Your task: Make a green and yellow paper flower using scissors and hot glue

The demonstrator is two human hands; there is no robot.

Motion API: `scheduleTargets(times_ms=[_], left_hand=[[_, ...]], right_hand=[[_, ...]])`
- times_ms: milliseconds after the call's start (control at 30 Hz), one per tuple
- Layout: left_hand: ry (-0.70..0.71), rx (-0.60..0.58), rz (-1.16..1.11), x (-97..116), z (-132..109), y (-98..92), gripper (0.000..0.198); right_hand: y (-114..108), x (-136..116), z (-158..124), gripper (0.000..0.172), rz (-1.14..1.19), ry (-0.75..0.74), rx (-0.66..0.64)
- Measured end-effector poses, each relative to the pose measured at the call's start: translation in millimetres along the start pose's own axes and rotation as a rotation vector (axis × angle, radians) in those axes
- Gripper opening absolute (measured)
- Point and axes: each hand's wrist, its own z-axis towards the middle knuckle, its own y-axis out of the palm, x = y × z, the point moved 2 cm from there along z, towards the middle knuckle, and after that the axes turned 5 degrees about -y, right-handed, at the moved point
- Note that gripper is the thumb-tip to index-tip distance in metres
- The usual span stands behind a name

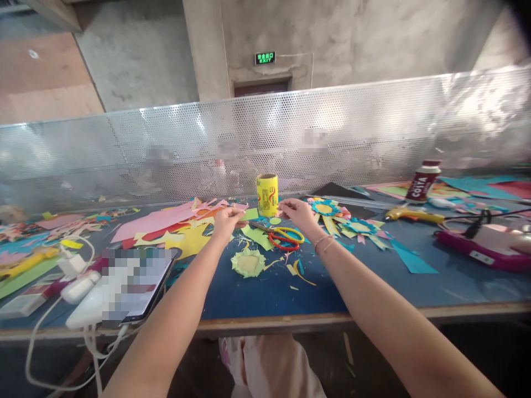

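Note:
My left hand [227, 222] is closed in a pinch above the paper scraps, left of an upright yellow printed cylinder [267, 194]. Whatever lies between its fingertips is too small to make out; a green paper piece [251, 214] is close by. On the cylinder's other side, my right hand [299, 214] has thumb and fingers pinched together, their contents unclear. Scissors [286, 237] with red and yellow handles lie on the table between my forearms. Nearer me is a pale green pleated paper rosette [248, 262].
Blue and yellow paper rosettes [326, 207], a yellow glue gun [415, 216] and a dark red bottle [423, 181] stand or lie to the right. Pink paper [153, 222] and a phone [151, 282] with white cables are at left. A perforated metal panel [186, 149] runs behind.

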Motion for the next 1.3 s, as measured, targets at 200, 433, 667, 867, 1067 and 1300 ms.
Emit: scheduleTargets(times_ms=[200,433,667,867,1067,1300], left_hand=[[-0.035,-0.082,0.031,-2.4,-9.8,16.0,0.022],[-0.067,-0.135,0.013,-0.7,-13.6,19.0,0.017],[-0.133,-0.139,-0.027,-4.5,-9.7,15.2,0.020],[-0.046,-0.053,-0.052,-3.1,-8.0,11.9,0.024],[-0.038,-0.033,-0.061,-6.9,-9.6,17.6,0.020],[-0.070,-0.082,-0.066,-6.9,-12.8,22.6,0.017]], right_hand=[[38.9,-3.7,-20.2,0.022,0.066,-0.048,-0.263],[40.9,-8.5,-22.9,0.023,0.203,0.051,-0.253],[33.7,-21.1,-24.8,0.017,0.223,0.189,-0.261],[34.1,-11.5,-21.4,0.022,0.398,0.285,-0.193],[41.7,-11.6,-26.0,0.017,0.274,0.136,-0.287],[41.0,-15.8,-26.4,0.009,0.320,0.203,-0.145]])
